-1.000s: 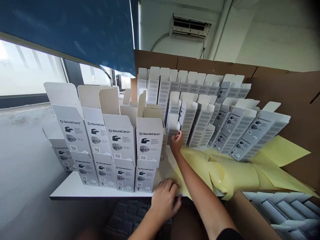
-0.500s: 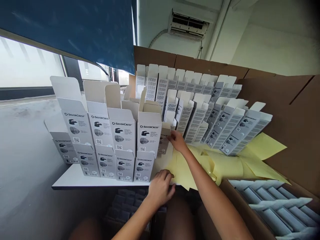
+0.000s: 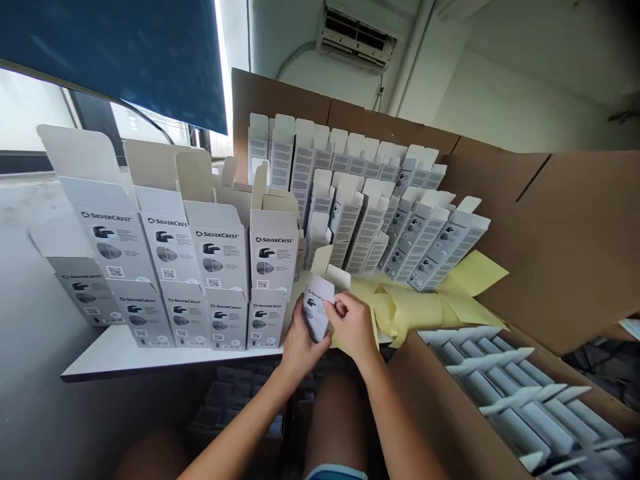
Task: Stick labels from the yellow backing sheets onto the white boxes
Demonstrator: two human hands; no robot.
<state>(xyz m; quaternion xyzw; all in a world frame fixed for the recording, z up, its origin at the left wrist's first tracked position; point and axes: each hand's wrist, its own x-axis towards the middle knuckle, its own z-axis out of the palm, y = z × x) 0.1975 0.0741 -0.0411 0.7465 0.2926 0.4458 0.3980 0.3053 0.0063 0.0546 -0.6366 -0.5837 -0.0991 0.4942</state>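
The desk [image 3: 97,357] is a white slab with a dark front edge. Over that edge, right of its middle, the box [image 3: 319,312] is held tilted, top flaps open. The left hand [image 3: 300,343] wraps around its lower end; the right hand [image 3: 351,325] pinches its right side near the top between thumb and fingers.

From the desk's front left corner along the front edge stand SilverCrest boxes [image 3: 273,250], stacked two high with flaps up. More rows [image 3: 345,220] line the back edge, against a brown cardboard screen [image 3: 560,240] that also closes the right side. Yellow sheets [image 3: 417,310] lie loose near the front right corner, and just beyond that corner an open carton [image 3: 440,407] holds pale packs [image 3: 515,410] in rows. Beneath the front edge, what look like more packs sit too deep in shadow to be sure.

Behind, an air conditioner [image 3: 356,39] hangs on a pale wall [image 3: 520,80]; at the left, a blue blind [image 3: 110,60] hangs before bright windows [image 3: 30,100].
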